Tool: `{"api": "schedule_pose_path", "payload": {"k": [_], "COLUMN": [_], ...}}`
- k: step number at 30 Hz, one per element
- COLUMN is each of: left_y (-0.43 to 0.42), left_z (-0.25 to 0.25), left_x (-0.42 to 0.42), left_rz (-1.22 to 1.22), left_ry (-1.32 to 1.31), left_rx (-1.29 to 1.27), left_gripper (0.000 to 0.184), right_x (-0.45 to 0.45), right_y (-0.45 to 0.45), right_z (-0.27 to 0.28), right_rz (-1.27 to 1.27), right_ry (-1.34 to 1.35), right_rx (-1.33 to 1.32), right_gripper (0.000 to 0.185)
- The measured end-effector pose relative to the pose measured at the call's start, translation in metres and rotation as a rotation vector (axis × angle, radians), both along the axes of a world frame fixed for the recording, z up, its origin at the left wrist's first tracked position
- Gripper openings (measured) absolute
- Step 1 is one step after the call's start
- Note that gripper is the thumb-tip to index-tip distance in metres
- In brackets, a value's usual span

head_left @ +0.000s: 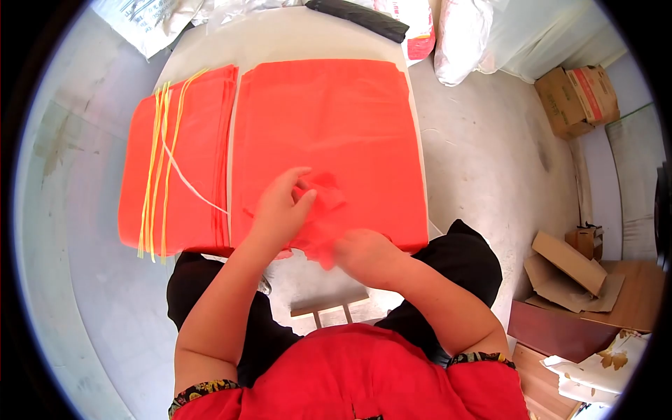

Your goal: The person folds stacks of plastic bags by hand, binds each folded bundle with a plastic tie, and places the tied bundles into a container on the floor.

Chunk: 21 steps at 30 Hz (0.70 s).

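Note:
A large stack of thin red sheets [329, 112] lies flat on the table in front of me. My left hand [285, 203] is over its near part, thumb and forefinger apart, beside a crumpled bit of red sheet [325, 194]. At the near edge my right hand [367, 257] is closed, slightly blurred, on a bunched part of the red sheet [318, 250] that hangs over the edge. Left of this stack lies a second, narrower red stack [199, 140]. Several yellow strings [155, 168] and one pale cord [183, 178] lie across it.
A dark rolled bundle [358, 19] and white plastic bags [463, 42] are at the far side of the table [301, 42]. Cardboard boxes [577, 101] stand on the floor at right. An opened carton [574, 273] rests on brown furniture nearby. A wooden stool [329, 306] shows between my legs.

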<state>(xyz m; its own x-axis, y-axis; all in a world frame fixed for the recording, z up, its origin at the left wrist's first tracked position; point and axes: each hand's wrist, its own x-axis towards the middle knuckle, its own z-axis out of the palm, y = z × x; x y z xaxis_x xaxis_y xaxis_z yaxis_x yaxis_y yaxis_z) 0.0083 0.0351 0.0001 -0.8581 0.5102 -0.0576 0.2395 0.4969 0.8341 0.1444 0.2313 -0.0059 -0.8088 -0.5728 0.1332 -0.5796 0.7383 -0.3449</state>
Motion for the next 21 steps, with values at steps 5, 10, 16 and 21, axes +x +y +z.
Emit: {"api": "schedule_pose_path", "payload": {"k": [5,10,16,21], "left_y": [0.008,0.014,0.012,0.008], "left_z": [-0.019,-0.014,-0.008,-0.011], "left_x": [-0.004,-0.005,0.002,0.004], "left_rz": [-0.023,-0.153,-0.337,-0.345], "left_ry": [0.535,0.368,0.371,0.422], "left_rx": [-0.184,-0.201,-0.148,-0.038], "left_gripper": [0.035,0.031,0.018,0.014], "right_x": [-0.001,-0.004,-0.01,-0.015], "right_y": [0.001,0.004,0.005,0.008], "right_z": [0.004,0.012,0.022,0.024], "right_rz": [0.04,0.046,0.004,-0.087], "right_ry": [0.001,0.018,0.053,0.1], "right_rx": [0.045,0.025,-0.003,-0.056], "right_gripper": [0.005,0.005,0.003,0.003]}}
